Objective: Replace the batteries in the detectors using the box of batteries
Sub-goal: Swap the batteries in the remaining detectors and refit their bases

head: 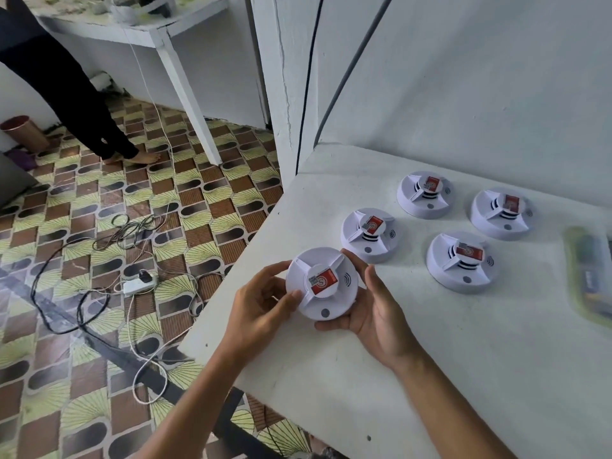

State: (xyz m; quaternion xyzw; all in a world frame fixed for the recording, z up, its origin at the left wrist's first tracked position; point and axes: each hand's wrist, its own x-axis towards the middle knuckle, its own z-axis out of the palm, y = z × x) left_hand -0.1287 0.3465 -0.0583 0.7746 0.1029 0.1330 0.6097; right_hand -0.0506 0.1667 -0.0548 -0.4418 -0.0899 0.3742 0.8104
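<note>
A round white detector [326, 304] with a red sticker on its middle is held just above the left edge of the white table [430, 376]. My left hand [261, 309] grips its left rim with curled fingers and thumb. My right hand [377, 313] cups it from below and the right, fingers curled round its rim. Several more white detectors stand on the table beyond: one close behind [368, 248], one at the back [425, 207], one at the far right [501, 223] and one in front of that [462, 274]. The battery pack [592, 279], green-edged and blurred, lies at the right edge.
A white wall rises behind the table, with dark cables running up the corner [306, 94]. Left of the table the patterned floor holds tangled cables and a white power strip [139, 284]. Another person's legs [82, 94] stand by a second white table [139, 24].
</note>
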